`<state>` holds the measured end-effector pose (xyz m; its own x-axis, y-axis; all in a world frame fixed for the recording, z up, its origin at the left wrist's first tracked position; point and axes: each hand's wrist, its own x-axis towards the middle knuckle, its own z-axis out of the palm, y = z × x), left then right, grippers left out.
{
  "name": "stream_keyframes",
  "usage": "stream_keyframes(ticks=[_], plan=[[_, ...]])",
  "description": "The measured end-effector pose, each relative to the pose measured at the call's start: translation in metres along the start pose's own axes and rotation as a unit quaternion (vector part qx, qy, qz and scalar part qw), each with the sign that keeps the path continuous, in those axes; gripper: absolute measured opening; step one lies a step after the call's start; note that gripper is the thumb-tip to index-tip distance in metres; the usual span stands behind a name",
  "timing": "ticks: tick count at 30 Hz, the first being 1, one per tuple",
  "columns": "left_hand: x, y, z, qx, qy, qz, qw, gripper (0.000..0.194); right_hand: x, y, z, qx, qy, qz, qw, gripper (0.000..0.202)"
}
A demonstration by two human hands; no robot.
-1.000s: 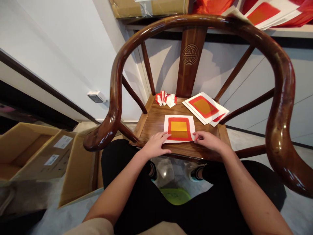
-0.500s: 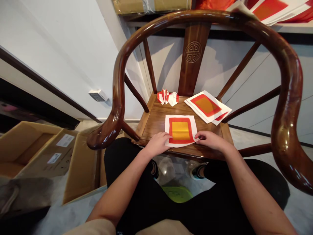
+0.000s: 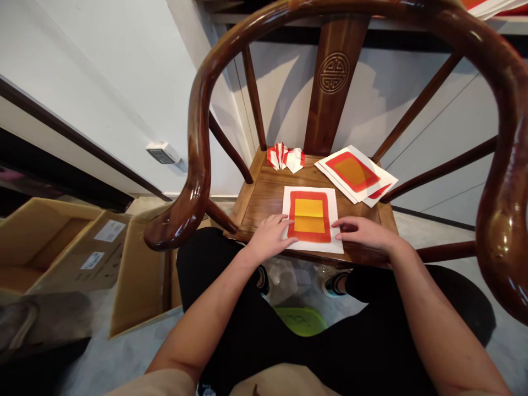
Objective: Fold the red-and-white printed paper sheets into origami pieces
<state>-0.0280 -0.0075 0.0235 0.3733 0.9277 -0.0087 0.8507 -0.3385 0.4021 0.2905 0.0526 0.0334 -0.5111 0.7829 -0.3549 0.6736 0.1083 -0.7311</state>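
A white paper sheet (image 3: pixel 312 221) with a red frame and a gold middle lies flat on the wooden chair seat (image 3: pixel 264 190). A crease crosses its gold part. My left hand (image 3: pixel 270 235) rests on the sheet's left edge, fingers spread and thumb on its lower left part. At the right edge, my right hand (image 3: pixel 357 231) has its fingers apart, the tips touching or just over the paper. Behind to the right lies a small stack of similar sheets (image 3: pixel 350 173). Folded red and white paper pieces (image 3: pixel 285 158) sit at the back left of the seat.
The chair's curved armrest (image 3: pixel 199 137) rings the seat, with a carved back panel (image 3: pixel 333 77) behind. Open cardboard boxes (image 3: pixel 136 275) stand on the floor at left. A green lid-like object (image 3: pixel 301 320) is under the chair. More red and white papers (image 3: pixel 495 6) lie at the upper right.
The sheet's lower edge has settled flat on the seat. My right fingers have loosened from its right edge and spread; my left fingers have opened over the left side. The view has tilted down slightly.
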Motion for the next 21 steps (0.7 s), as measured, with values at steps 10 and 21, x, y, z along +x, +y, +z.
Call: stream_keyframes(ticks=[10,21], plan=[[-0.003,0.016,0.021,0.016,-0.055,0.101,0.993,0.034,0.017,0.003,0.015,-0.054,0.203,-0.063,0.976,0.029],[0.049,0.008,-0.042,-0.126,0.024,0.045,0.991,0.027,0.034,0.023,0.015,0.137,0.259,-0.014,0.956,0.041]])
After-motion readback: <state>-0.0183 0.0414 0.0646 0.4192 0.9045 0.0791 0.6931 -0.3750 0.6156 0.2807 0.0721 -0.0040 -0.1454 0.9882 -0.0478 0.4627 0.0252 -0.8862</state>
